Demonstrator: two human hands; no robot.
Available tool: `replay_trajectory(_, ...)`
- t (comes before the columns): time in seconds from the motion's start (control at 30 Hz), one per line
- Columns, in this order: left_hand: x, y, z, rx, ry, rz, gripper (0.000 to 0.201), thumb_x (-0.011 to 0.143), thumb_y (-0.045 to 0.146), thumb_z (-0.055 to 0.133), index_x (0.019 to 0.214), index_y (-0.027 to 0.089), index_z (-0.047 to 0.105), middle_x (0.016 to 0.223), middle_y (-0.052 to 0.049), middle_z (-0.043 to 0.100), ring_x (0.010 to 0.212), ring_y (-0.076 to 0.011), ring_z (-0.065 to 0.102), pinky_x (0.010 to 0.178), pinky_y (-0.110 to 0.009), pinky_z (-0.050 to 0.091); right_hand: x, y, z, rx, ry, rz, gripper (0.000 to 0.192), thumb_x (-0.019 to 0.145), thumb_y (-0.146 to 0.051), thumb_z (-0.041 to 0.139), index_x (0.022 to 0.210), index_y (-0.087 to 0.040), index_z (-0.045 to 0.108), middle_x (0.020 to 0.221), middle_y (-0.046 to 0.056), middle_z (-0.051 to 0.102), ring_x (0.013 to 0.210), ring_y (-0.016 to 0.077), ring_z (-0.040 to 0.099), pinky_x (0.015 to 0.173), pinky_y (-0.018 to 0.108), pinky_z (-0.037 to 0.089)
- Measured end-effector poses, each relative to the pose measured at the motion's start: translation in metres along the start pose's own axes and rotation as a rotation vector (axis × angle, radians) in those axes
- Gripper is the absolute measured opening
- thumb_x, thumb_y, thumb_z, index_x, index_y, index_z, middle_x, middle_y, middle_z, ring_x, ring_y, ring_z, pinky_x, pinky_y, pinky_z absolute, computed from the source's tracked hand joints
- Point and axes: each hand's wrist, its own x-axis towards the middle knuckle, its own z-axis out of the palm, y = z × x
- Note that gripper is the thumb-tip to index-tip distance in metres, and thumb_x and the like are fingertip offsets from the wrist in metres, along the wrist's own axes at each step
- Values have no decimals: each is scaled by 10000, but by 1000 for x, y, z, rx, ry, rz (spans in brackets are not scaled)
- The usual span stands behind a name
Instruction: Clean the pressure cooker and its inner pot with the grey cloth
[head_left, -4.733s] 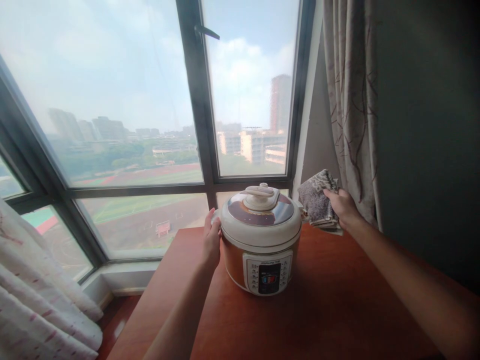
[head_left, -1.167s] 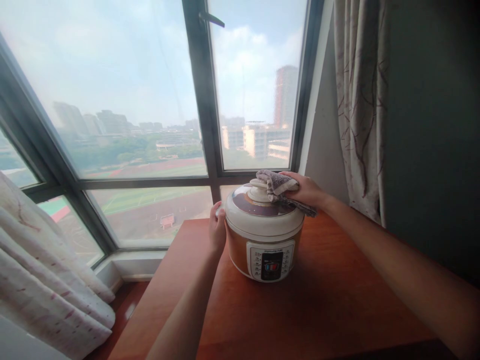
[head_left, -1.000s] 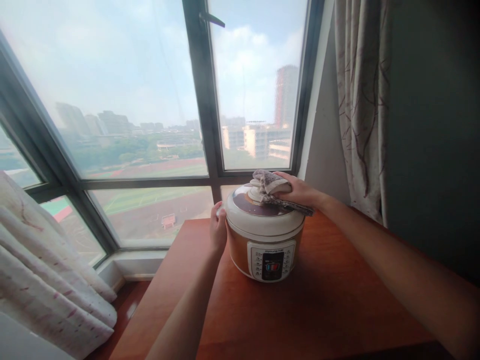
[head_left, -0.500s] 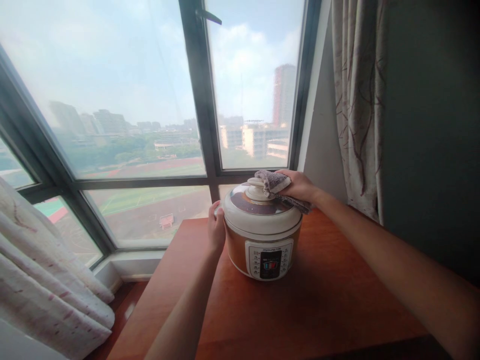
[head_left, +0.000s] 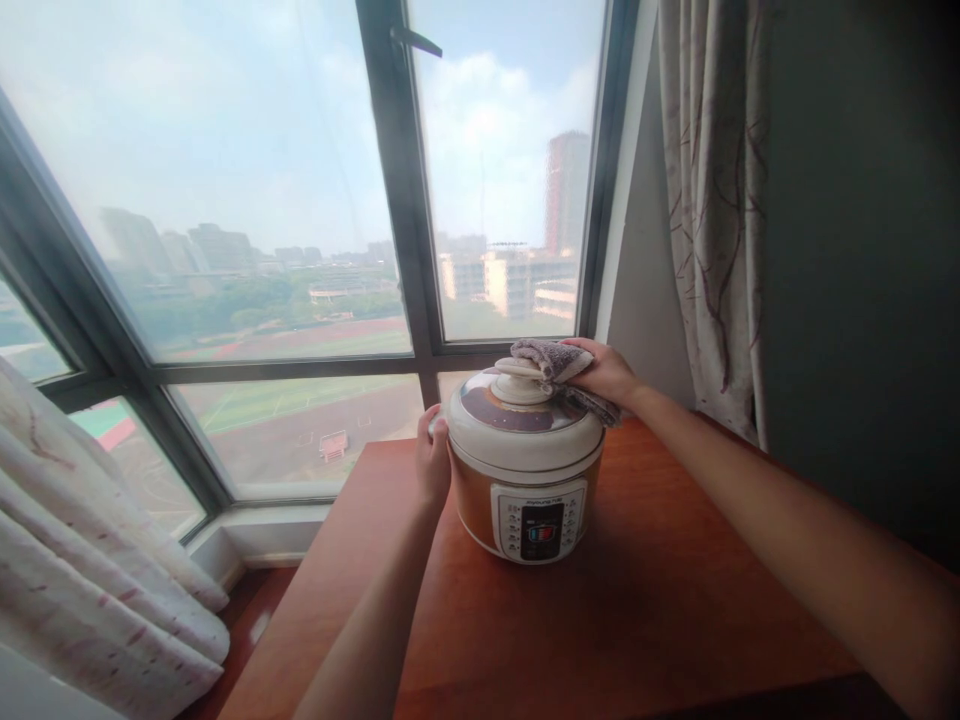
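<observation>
Grey-framed window [head_left: 262,180]: taking up most of the left and middle; its panes are showing a cloudy sky [head_left: 247,100], hazy buildings [head_left: 517,282] and a green sports field [head_left: 300,395].
Red-brown bench [head_left: 645,630]: standing close before the window; its wooden top is carrying the cooker [head_left: 529,455] upright, near the far edge.
Dark wall [head_left: 862,250]: closing off the right side in deep shadow.
Left curtain [head_left: 90,570]: hanging in pale folds at the lower left; small purplish marks are dotting it.
Right curtain [head_left: 716,220]: hanging between window and dark wall; a branching line pattern is running down it.
Cooker: sitting on its base, front turned to the wearer; its cream lid [head_left: 487,440] is resting on an orange-brown body.
Control panel [head_left: 540,522]: facing forward from the body; a pale surround is framing a dark display; the lettering is looking too blurred to read.
Right grip [head_left: 604,372]: holding the cloth [head_left: 551,360], narrowly pinched, above the lid's right side.
Left grip [head_left: 433,458]: curling narrowly around the cooker's left edge and steadying it.
Cloth: bunching up, grey-purple with paler parts; one end is overlapping the lid knob [head_left: 517,385], another is trailing over the lid's right rim.
Lid knob: rising in cream from the lid's dark glossy centre; the cloth is partly hiding it.
</observation>
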Motion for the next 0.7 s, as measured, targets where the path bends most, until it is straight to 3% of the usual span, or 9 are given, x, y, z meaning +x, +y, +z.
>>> replay_trajectory(0.23, 0, 0, 1, 4, 13, 0, 412, 934, 481, 483, 1219, 199, 575, 1250, -100, 630, 1206, -268, 558, 1037, -386, 423, 7, 8, 4, -57, 48, 37, 508, 666, -388, 817, 1129, -205, 716, 1105, 52, 748, 1024, 266, 679, 907, 368, 529)
replay_trajectory(0.53, 1, -5, 2, 5, 8, -18, 451, 936, 524, 468, 1235, 202, 569, 1181, -89, 649, 1165, -269, 579, 1027, -401, 435, 26, 1, 14, -232, 104, 156, 424, 683, -448, 799, 1006, -182, 731, 992, 105, 758, 946, 305, 692, 820, 394, 531)
replay_trajectory(0.7, 2, -6, 0, 19, -3, -20, 435, 941, 518, 461, 1233, 216, 575, 1187, -89, 647, 1176, -275, 566, 1040, -412, 417, 33, -6, 16, -171, -17, 93, 315, 721, -404, 773, 949, -189, 742, 947, 42, 770, 921, 257, 700, 826, 346, 536)
